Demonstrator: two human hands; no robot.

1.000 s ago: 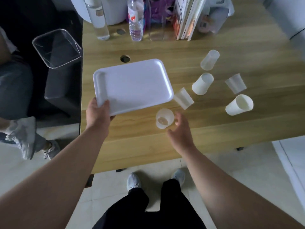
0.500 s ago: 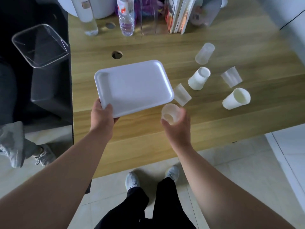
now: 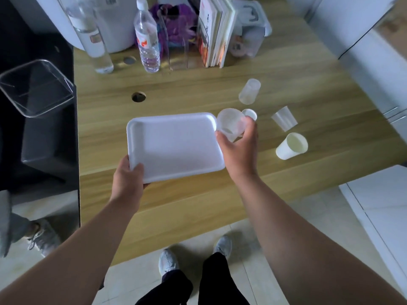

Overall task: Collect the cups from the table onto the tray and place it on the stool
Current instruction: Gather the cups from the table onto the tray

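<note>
My left hand [image 3: 130,179] grips the near left corner of a white tray [image 3: 174,144], held just above the wooden table [image 3: 198,199]. My right hand [image 3: 240,148] holds a clear plastic cup [image 3: 230,124] at the tray's far right corner, its mouth facing me. Behind it a white cup [image 3: 250,113] is mostly hidden. A clear cup [image 3: 250,91] lies farther back, another clear cup [image 3: 284,121] lies to the right, and a white paper cup [image 3: 291,146] lies on its side near the right edge.
Two water bottles [image 3: 148,44], books [image 3: 214,31] and a clear container stand along the table's back. A cable hole [image 3: 138,96] is behind the tray. A clear box [image 3: 35,88] sits on a black stool [image 3: 46,137] at left. Another person's shoe [image 3: 41,236] is at lower left.
My right hand picked the clear cup up off the table and carried it up to the tray's far right corner. The tray stays in my left hand.
</note>
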